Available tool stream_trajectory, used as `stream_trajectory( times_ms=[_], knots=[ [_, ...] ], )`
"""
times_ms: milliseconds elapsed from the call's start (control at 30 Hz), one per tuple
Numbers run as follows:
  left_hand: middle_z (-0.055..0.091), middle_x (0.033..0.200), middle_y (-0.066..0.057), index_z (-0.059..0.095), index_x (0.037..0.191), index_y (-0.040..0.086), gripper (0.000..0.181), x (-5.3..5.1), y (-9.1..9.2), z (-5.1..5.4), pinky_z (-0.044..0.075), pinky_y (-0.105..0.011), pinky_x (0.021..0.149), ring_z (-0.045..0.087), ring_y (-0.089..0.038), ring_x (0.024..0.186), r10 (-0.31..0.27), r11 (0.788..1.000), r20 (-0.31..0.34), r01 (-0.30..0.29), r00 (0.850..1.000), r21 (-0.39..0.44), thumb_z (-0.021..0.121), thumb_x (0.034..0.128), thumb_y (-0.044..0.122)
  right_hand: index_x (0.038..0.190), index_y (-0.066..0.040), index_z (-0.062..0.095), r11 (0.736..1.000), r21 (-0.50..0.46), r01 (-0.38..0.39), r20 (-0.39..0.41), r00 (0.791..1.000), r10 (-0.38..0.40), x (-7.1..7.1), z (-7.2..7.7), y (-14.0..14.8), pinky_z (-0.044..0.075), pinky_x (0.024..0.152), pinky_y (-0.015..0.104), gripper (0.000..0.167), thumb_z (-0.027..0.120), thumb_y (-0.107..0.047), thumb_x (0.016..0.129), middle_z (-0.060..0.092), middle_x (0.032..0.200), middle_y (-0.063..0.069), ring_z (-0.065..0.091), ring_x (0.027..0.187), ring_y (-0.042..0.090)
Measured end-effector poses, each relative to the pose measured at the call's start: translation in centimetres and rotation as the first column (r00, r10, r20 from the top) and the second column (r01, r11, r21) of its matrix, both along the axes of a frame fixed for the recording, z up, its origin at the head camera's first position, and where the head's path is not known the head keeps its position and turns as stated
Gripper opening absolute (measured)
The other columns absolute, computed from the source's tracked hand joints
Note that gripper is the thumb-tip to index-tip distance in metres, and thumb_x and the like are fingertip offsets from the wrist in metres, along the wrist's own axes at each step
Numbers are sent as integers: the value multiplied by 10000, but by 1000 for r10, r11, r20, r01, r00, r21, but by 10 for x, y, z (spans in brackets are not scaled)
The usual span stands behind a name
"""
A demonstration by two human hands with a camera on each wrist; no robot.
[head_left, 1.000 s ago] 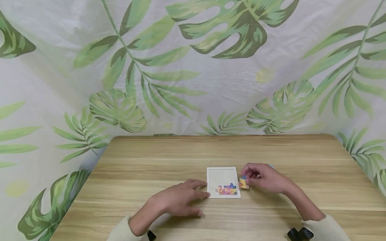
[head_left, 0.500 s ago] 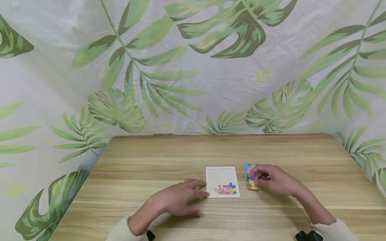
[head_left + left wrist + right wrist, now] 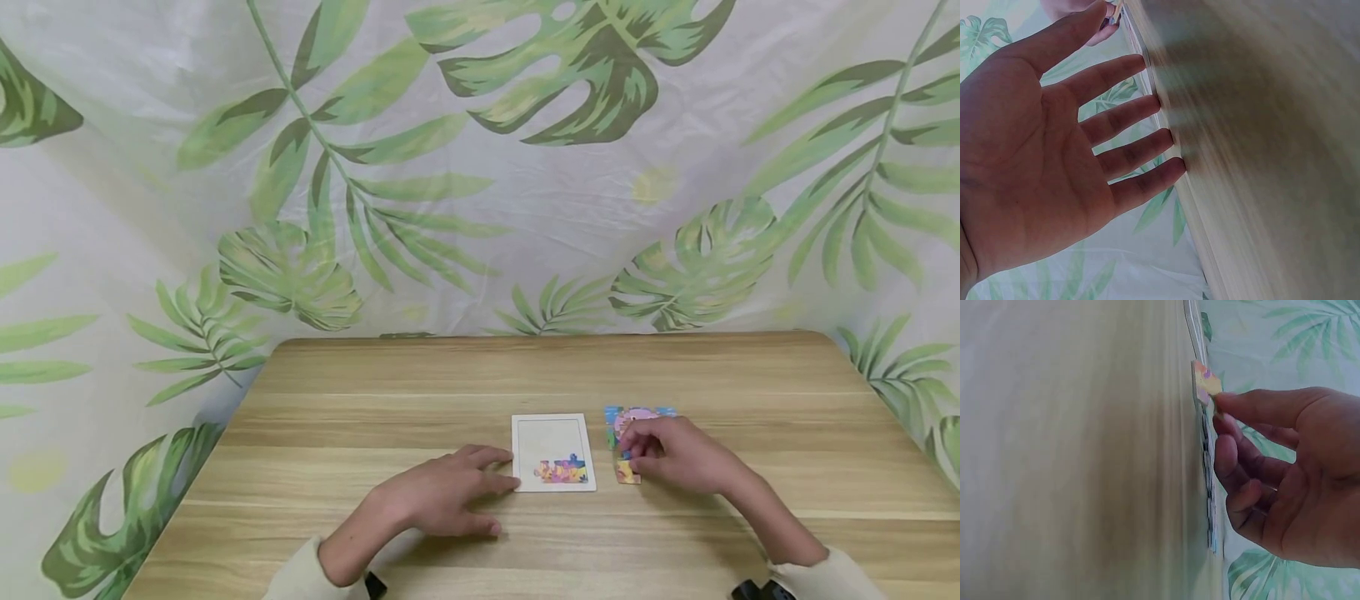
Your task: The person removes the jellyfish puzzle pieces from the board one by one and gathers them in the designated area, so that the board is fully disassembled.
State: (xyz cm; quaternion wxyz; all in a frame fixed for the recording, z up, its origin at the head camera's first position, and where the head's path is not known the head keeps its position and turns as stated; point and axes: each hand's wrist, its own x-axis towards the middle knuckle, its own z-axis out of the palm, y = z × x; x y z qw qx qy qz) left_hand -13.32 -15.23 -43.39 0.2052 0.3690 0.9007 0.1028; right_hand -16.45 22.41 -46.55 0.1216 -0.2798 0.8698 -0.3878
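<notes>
My right hand [image 3: 678, 454] pinches a yellow and blue jigsaw puzzle piece [image 3: 627, 472] between thumb and fingers. In the right wrist view the puzzle piece [image 3: 1204, 381] is tilted a little off the table. Right behind that hand lies a group of colourful puzzle pieces [image 3: 613, 417], partly hidden by the fingers. To the left is a white puzzle tray [image 3: 551, 435] with a few joined pieces [image 3: 562, 472] in its lower right corner. My left hand [image 3: 453, 492] lies with spread, straight fingers, its fingertips touching the tray's left edge.
The wooden table [image 3: 375, 375] reaches back to a leaf-patterned cloth [image 3: 555, 208] that hangs behind it and along the sides. A dark wrist camera [image 3: 761, 590] sits at the right sleeve.
My right hand has drawn the puzzle piece to the right, away from the tray, and slightly nearer to me. More of the loose pieces behind it show. The left hand stays still.
</notes>
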Motion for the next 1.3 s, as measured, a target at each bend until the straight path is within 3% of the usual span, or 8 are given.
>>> stream_trajectory(
  times_ms=[367, 1300],
  knots=[
    [434, 1700, -4, 610, 1539, 282, 580, 1, 0, -1, 427, -522, 1241, 396, -255, 1578, 9, 1000, 0, -9, 1000, -5, 731, 1007, 477, 989, -125, 740, 994, 96, 50, -26, 999, -48, 3, 5, -12, 542, 708, 209, 135, 766, -6, 930, 677, 869, -86, 588, 783, -9],
    [426, 1703, 17, 608, 1538, 306, 578, 0, -1, 0, 474, -539, 1195, 392, -241, 1581, 13, 1000, -2, -13, 1000, -1, 734, 1003, 486, 987, -109, 709, 989, 120, 82, -69, 995, -74, 2, 3, -13, 542, 693, 203, 189, 851, -69, 868, 670, 871, -86, 571, 763, -26]
  ],
)
